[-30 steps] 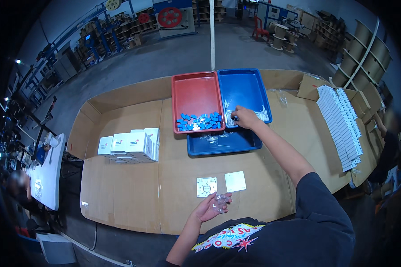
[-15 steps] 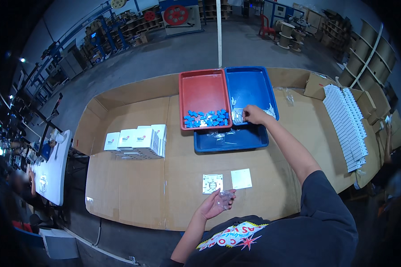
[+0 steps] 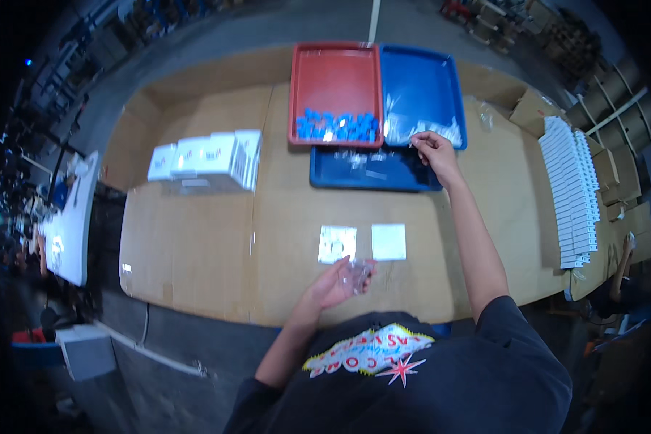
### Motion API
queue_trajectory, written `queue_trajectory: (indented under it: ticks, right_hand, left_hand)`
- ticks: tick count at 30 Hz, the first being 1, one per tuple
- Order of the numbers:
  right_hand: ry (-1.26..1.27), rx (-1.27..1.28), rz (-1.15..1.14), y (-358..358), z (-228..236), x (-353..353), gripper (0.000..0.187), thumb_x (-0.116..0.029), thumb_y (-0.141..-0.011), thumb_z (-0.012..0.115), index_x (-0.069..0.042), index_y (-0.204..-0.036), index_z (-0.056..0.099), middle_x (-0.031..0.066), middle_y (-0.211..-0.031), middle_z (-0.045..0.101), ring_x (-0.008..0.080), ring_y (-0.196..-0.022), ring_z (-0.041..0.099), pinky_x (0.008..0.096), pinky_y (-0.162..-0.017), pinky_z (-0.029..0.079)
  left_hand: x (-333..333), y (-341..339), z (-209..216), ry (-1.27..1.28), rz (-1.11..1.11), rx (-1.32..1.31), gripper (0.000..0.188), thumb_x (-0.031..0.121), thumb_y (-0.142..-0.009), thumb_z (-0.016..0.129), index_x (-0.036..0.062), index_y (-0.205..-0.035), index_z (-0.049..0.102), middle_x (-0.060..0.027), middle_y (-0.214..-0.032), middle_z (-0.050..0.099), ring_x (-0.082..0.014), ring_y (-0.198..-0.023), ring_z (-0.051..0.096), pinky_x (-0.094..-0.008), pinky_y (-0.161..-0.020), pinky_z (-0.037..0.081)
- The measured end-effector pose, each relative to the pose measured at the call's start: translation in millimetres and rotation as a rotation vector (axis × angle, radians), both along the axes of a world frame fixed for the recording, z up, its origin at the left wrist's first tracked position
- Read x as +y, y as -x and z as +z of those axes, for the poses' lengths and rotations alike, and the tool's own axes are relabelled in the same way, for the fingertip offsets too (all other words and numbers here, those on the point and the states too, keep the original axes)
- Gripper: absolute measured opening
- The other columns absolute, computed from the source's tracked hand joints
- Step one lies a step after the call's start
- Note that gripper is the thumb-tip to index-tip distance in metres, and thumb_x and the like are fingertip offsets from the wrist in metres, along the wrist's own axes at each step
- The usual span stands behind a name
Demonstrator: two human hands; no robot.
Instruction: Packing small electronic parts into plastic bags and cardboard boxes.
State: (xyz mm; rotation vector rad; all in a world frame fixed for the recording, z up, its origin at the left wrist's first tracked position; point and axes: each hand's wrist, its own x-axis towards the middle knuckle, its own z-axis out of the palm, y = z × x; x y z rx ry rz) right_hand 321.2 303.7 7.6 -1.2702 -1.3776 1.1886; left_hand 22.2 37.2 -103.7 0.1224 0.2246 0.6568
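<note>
In my left hand [image 3: 327, 288], palm up with curled fingers, lies a small clear plastic bag [image 3: 356, 277]. Just beyond that hand, a white square card with a dark printed drawing [image 3: 337, 244] rests on the table, and a plain white square card [image 3: 388, 241] lies to its right. My right hand [image 3: 434, 152] is pinched at the near edge of the upper blue tray [image 3: 421, 76]. What its fingertips hold is too small to make out. Small whitish pieces [image 3: 445, 132] are heaped along that tray's near end.
A red tray [image 3: 335, 72] with several blue pieces [image 3: 340, 128] adjoins the blue one. Nearer is a darker blue tray [image 3: 369, 173] with small clear bags. White boxes [image 3: 206, 159] are stacked at left; a long row of white boxes [image 3: 568, 195] runs along the right. Cardboard [image 3: 188, 249] covers the table.
My right hand has drawn back from the whitish pieces to the tray's near edge, still pinched. The left hand keeps the clear bag. The whole view has tilted downward.
</note>
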Motion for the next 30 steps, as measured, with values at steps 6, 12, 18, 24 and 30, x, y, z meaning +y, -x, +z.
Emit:
queue_trajectory:
  ticks: [6,12,18,24,30]
  right_hand:
    - [0.218,0.081,0.064,46.0,-35.8,-149.6,0.014,-0.005,-0.097,0.07,-0.001,-0.11,0.072,0.0042,-0.091,0.075,0.0027,-0.069,0.057,0.0207,-0.059,0.044]
    - [0.319,0.1,0.227,59.6,-30.9,-218.7,0.01,-0.006,-0.098,0.071,0.0,-0.106,0.073,-0.0031,-0.081,0.067,0.0012,-0.068,0.052,0.0202,-0.06,0.041]
    - [0.375,-0.187,0.453,61.3,-3.4,-212.9,0.009,-0.004,-0.094,0.074,-0.003,-0.103,0.075,-0.0017,-0.087,0.068,0.0027,-0.074,0.054,0.021,-0.066,0.044]
    - [0.063,-0.173,0.727,65.1,-15.1,-193.7,0.007,-0.003,-0.095,0.07,0.0,-0.1,0.074,0.0072,-0.12,0.066,0.0121,-0.09,0.063,0.0285,-0.077,0.052]
    - [0.409,-0.06,0.853,69.1,0.8,-188.1,0.018,-0.005,-0.104,0.059,0.003,-0.104,0.075,0.01,-0.127,0.064,0.0149,-0.098,0.063,0.0324,-0.086,0.053]
  left_hand:
    - [1.7,-2.4,4.2,-0.085,0.045,0.142,0.068,0.052,-0.111,0.039,-0.0016,-0.153,0.042,-0.0095,-0.124,0.064,-0.0206,-0.101,0.065,-0.0382,-0.093,0.053]
    - [-3.2,-8.5,16.6,-0.001,-0.03,0.182,0.068,0.053,-0.111,0.038,0.0001,-0.153,0.043,-0.011,-0.124,0.066,-0.0208,-0.102,0.068,-0.037,-0.093,0.055]
    - [-0.2,-17.2,19.0,-0.056,-0.07,0.2,0.058,0.051,-0.112,0.038,0.0049,-0.144,0.051,-0.0141,-0.126,0.067,-0.0229,-0.103,0.069,-0.0404,-0.095,0.056]
    - [1.3,-16.3,10.8,-0.063,-0.051,0.138,0.051,0.046,-0.113,0.039,0.0053,-0.141,0.052,-0.016,-0.125,0.068,-0.0211,-0.1,0.072,-0.038,-0.094,0.06]
    - [0.6,-14.2,15.1,-0.098,-0.043,0.116,0.049,0.045,-0.113,0.036,0.0084,-0.141,0.052,-0.0165,-0.126,0.067,-0.0249,-0.105,0.07,-0.0416,-0.096,0.056]
